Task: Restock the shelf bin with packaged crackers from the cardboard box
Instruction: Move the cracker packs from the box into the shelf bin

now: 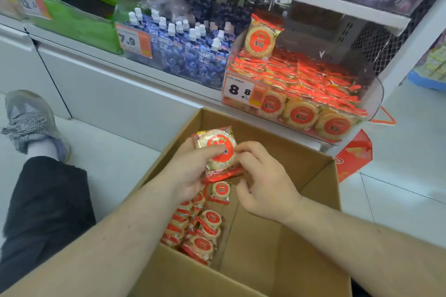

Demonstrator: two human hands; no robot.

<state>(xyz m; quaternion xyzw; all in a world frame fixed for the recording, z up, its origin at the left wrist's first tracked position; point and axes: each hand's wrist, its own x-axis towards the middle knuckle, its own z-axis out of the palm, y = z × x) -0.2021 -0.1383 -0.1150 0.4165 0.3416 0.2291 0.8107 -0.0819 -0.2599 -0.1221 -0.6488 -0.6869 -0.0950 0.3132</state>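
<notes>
Holding a small stack of cracker packets (220, 152) above the open cardboard box (313, 200), I have my left hand (190, 171) curled round the stack from the left, thumb lying across the red disc on the top packet. My right hand (263, 181) comes in from the right, its fingertips (239, 149) pinching the right edge of that same top packet; the lower fingers are loosely curled and hold nothing else.

More cracker packets (198, 226) lie heaped along the left wall of the box, down at its bottom, and one loose packet (220, 191) sits just below the stack I hold. The right part of the box floor is bare cardboard.

The clear shelf bin (376, 89) stands at the front edge of the lower shelf, beyond the far wall of the box. It is packed with the same red and gold packets, and one packet (261, 36) stands upright at its back left corner. An orange price tag (243, 91) reading 8.8 is fixed to the bin's front left. Blue spouted pouches (183, 46) fill the neighbouring bin to the left.
</notes>
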